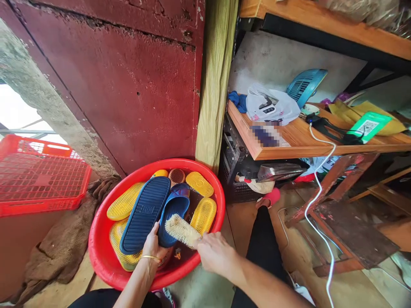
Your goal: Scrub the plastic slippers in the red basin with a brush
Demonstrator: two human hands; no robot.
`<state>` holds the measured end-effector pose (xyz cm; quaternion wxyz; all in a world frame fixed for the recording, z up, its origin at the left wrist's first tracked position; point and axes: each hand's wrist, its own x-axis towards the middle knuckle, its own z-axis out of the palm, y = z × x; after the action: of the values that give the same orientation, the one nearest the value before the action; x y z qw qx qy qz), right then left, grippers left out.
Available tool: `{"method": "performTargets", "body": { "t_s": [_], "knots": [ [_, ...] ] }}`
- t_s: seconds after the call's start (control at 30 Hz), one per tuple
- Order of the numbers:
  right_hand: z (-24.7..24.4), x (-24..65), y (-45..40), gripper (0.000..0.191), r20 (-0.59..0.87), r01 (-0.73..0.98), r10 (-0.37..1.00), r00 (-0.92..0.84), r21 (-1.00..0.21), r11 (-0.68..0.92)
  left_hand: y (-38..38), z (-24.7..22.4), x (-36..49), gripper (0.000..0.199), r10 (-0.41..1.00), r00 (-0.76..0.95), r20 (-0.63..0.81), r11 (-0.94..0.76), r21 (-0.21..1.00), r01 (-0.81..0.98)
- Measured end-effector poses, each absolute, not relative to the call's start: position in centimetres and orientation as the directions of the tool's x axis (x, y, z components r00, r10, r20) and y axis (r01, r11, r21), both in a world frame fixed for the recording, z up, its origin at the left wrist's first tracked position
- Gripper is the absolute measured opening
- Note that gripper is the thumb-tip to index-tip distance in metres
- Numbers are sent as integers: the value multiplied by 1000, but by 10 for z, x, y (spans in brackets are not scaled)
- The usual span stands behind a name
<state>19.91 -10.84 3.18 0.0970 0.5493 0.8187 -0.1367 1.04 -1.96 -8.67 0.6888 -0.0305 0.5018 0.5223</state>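
My left hand [150, 248] grips the heel end of a blue slipper [173, 209], which lies with its strap and footbed facing up. A scrubbing brush [180, 230] with pale bristles is in my closed right hand [218, 253]; its head lies over the slipper's heel part. Right beside my left hand, a second blue slipper [146, 216] shows its ridged sole. Around them, several yellow slippers [204, 214] and a brown sole end [176, 176] sit in a red basin [98, 252] with dark water. My left fingers are partly hidden under the slipper.
A red plastic crate [41, 179] and a brown sack [61, 244] are on the left. Behind the basin stands a dark red door [128, 94]. To the right, a wooden table [295, 139] bears a plastic bag [271, 105] and a blue fan [306, 85]; a white cable [316, 205] hangs down.
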Motion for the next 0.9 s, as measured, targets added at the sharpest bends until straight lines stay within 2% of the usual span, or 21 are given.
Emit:
{"method": "performTargets", "body": {
  "t_s": [0.1,0.23,0.33,0.4,0.5,0.57,0.7,0.77,0.83,0.9],
  "knots": [
    [41,218,-90,30,-335,916,853,-400,-126,381,-18,-89,7,28,723,-90,-685,422,541,-727],
    [34,234,-90,33,-293,930,882,-368,-111,351,-18,-94,2,26,761,-48,-647,438,567,-698],
    [16,234,-103,38,-265,904,867,-422,-189,382,-18,-93,2,27,759,-22,-651,450,548,-705],
    [1,231,-109,35,-239,876,849,-472,-237,420,-19,-91,4,29,748,19,-663,477,517,-711],
    [-21,230,-104,37,-167,917,913,-372,-219,333,-21,-86,9,24,753,17,-658,480,532,-697],
    [-34,233,-93,40,-108,935,947,-302,-229,272,-24,-85,13,35,778,-12,-628,467,591,-657],
    [-66,245,-81,53,-24,922,964,-265,-298,246,-29,-91,17,51,866,9,-500,429,734,-526],
    [-82,252,-81,57,-69,917,963,-260,-329,224,-32,-94,17,56,920,7,-392,356,828,-433],
    [-94,257,-79,57,-143,920,962,-233,-352,170,-34,-96,15,60,976,-18,-217,206,945,-254],
    [-97,258,-74,57,-202,922,955,-217,-364,133,-35,-98,12,64,997,-25,-68,69,997,37]
  ]
}}
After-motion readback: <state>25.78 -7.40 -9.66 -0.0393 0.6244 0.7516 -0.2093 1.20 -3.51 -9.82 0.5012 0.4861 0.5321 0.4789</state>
